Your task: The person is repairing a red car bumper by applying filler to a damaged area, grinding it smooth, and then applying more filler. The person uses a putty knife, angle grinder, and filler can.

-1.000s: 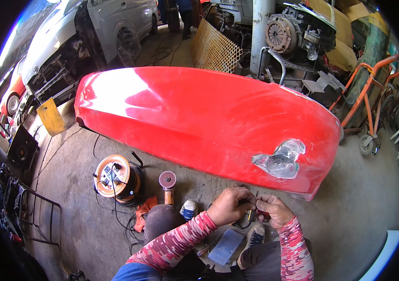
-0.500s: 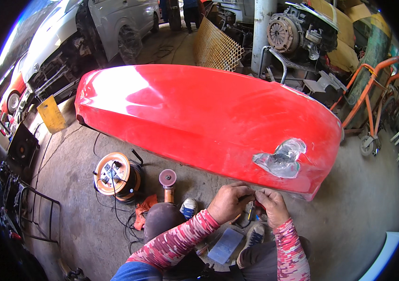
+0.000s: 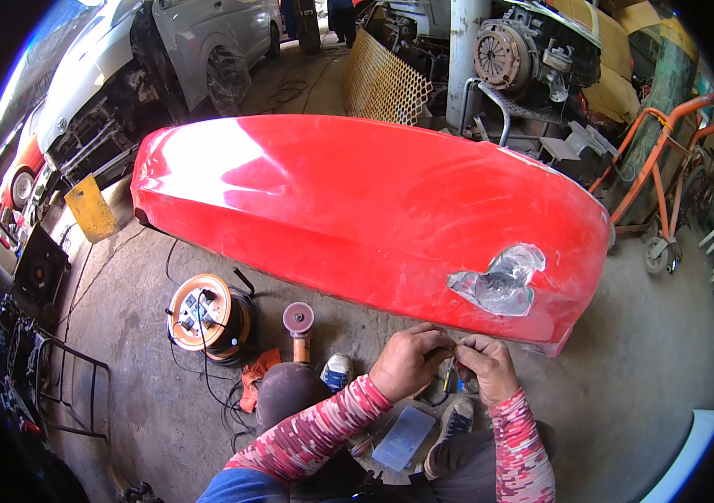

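My left hand (image 3: 407, 362) and my right hand (image 3: 491, 369) meet in front of me, both closed in a pinch. Their fingertips come together on something too small to make out. Just beyond them lies the near edge of a large red vehicle body panel (image 3: 332, 193). Toward its right end the paint gives way to a bare, silvery patch (image 3: 499, 283). Below my hands, a thin tool with a yellow and black handle (image 3: 447, 383) is partly hidden. A clear plastic box (image 3: 403, 438) rests on the floor between my feet.
Left of my feet stands an angle grinder (image 3: 299, 331), disc up, near an orange rag (image 3: 258, 377). An orange cable reel (image 3: 198, 310) trails black cord. Beyond the panel are a rusty mesh sheet (image 3: 382, 80), an engine with clutch (image 3: 499, 54) and an orange trolley (image 3: 667, 138).
My hands stay pinched together, with the right fingers shifting slightly at the meeting point. The whole view has moved a little; the panel and tools appear otherwise the same.
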{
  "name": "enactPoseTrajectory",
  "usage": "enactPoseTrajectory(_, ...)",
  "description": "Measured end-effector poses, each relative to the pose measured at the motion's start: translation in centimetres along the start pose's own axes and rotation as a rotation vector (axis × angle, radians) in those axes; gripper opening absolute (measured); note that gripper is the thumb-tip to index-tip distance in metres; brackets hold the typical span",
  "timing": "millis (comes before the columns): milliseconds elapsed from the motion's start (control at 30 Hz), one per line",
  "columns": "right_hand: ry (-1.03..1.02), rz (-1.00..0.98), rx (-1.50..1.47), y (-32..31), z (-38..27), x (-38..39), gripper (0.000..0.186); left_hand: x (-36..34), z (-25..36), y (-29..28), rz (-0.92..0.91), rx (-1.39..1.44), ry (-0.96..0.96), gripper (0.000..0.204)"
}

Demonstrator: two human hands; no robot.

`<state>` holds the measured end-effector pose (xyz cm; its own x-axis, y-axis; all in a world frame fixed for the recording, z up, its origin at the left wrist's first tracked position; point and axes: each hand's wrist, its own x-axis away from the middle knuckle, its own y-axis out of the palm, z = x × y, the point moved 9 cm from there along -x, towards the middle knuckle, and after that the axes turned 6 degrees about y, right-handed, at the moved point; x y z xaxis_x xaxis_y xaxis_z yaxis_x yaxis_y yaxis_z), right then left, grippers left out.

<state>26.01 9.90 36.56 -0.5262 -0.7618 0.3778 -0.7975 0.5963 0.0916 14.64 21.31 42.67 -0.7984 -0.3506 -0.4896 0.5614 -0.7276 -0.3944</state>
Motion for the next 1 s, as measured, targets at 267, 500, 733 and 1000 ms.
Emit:
enactPoseTrajectory(267, 0.005, -0.034, 0.035, 0.2, 0.4, -0.2, 0.020, 0.2, 0.0, 0.0, -0.005, -0.025, 0.017, 0.015)
enactPoseTrajectory(500, 0.032, 0.000, -0.003, 0.2, 1.1, -0.6, 0.017, 0.1, 0.2, -0.1, -0.034, -0.113, 0.007, 0.012)
enactPoseTrajectory(733, 0.044, 0.016, -0.055, -0.2, 0.9, -0.4, 0.018, 0.2, 0.3, 0.2, -0.023, -0.200, 0.018, 0.012)
enactPoseTrajectory(1000, 0.018, 0.019, -0.079, -0.4, 0.9, -0.3, 0.019, 0.2, -0.3, 0.5, -0.009, -0.103, 0.033, 0.014)
